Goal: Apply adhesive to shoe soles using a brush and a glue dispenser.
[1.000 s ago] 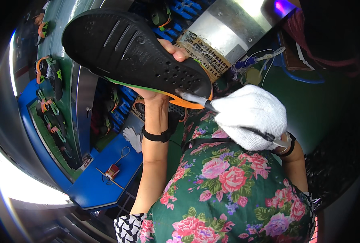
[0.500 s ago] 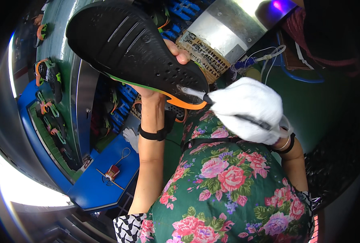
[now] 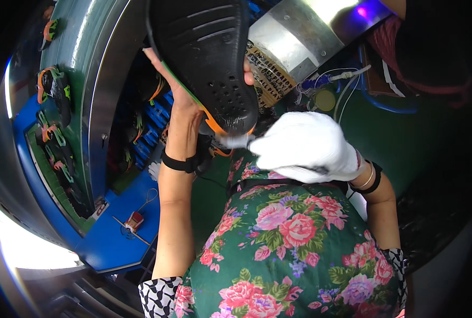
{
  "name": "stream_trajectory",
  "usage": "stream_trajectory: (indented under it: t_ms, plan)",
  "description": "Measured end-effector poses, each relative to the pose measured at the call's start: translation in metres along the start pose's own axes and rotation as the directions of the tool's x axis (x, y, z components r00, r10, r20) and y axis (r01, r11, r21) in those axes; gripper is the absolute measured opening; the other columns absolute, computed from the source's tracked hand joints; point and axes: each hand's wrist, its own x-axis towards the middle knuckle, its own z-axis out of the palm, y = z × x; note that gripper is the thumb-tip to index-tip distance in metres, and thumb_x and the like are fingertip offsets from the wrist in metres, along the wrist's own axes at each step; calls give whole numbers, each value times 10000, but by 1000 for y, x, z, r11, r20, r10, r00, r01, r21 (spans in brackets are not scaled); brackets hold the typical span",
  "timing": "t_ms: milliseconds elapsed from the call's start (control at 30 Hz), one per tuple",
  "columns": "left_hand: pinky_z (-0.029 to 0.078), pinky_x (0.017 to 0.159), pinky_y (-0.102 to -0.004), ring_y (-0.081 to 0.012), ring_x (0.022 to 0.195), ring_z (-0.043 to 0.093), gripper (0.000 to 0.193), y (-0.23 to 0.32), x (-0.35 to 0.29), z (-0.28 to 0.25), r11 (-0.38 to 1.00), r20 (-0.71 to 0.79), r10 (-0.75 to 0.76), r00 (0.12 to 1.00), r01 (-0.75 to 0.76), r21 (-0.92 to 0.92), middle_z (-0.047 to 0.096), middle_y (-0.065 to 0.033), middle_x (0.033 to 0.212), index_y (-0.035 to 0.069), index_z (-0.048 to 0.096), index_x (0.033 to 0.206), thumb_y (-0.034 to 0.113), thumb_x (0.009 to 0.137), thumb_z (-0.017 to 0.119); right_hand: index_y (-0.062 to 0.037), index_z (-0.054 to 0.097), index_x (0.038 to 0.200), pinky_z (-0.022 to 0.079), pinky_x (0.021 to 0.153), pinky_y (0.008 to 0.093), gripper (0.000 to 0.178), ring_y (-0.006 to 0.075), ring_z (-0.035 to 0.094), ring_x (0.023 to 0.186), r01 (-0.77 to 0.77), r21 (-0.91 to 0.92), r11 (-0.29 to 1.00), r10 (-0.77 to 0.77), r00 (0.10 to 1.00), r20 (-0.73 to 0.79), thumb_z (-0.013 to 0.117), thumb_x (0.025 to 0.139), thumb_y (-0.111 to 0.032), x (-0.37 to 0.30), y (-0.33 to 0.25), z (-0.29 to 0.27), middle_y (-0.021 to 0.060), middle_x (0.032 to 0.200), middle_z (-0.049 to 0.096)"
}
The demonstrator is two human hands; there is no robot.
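Observation:
My left hand (image 3: 183, 100) grips a shoe (image 3: 209, 58) with its black sole turned toward me. Green and orange trim runs along the sole's edge, and small holes dot its narrower end. My thumb and palm lie along the left side, while fingertips show at the right edge. In a white glove, my right hand (image 3: 305, 148) is closed on a small brush (image 3: 235, 141). Its pale tip, smeared by motion, is at the orange rim of the narrow end. Most of the brush handle is hidden in the glove.
At left, a green conveyor belt (image 3: 69, 42) carries several black and orange shoe parts. A blue table (image 3: 106, 241) holds a small red tool (image 3: 134, 221). Ahead are a metal box (image 3: 289, 40), printed cardboard (image 3: 272, 79), a blue rack and loose cords (image 3: 347, 74).
The shoe has turned clockwise, its wide end swinging up and right. My right hand and the brush have shifted left, from the sole's face to the rim.

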Motion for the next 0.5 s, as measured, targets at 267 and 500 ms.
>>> stream_trajectory:
  t_ms: [267, 500]
  plan:
    - [635, 738, -468, -341, 828, 737, 1345, -4, 3, -3, 982, -82, -183, 980, 179, -61, 700, -262, 975, -24, 483, 1458, 1030, 728, 76, -125, 776, 1103, 578, 687, 352, 334, 236, 704, 849, 52, -13, 999, -51, 996, 80, 788, 772, -89, -4, 9, 3, 67, 1116, 762]
    - [670, 737, -458, -347, 837, 769, 1165, -9, 1, -7, 904, -64, -424, 903, 418, -87, 727, -254, 1037, -45, 533, 1407, 936, 850, 241, -97, 804, 939, 589, 714, 333, 208, 260, 747, 857, 14, 75, 997, -14, 1000, 1, 850, 738, -72, 4, 10, -5, 90, 1017, 791]
